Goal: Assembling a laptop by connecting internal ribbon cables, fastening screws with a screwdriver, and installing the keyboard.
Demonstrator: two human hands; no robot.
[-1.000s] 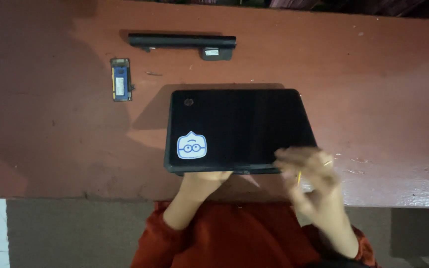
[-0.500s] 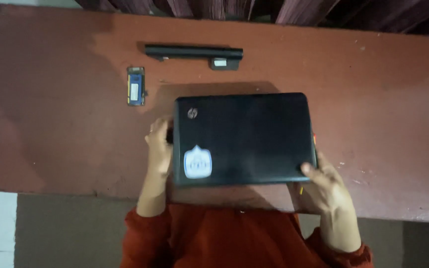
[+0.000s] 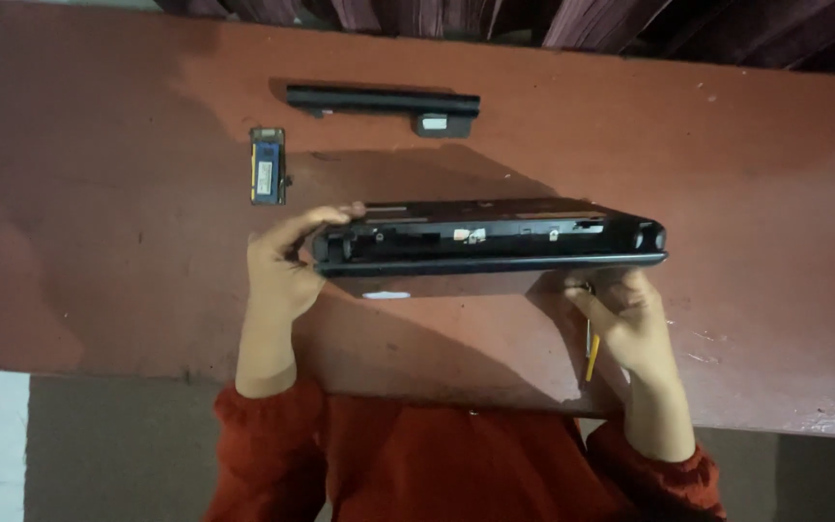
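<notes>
laptop (image 3: 490, 237) tilted on edge | left hand (image 3: 282, 261) + right hand (image 3: 630, 319) gripping ends

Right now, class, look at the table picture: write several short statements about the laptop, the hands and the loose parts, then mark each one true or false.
1. Both hands, left hand and right hand, hold the laptop. True.
2. The laptop lies flat. False: it is tipped up on edge, its empty battery bay facing the camera.
3. The battery lies apart on the table. True.
4. The memory module lies right of the laptop. False: it lies to its left, beyond it.
</notes>
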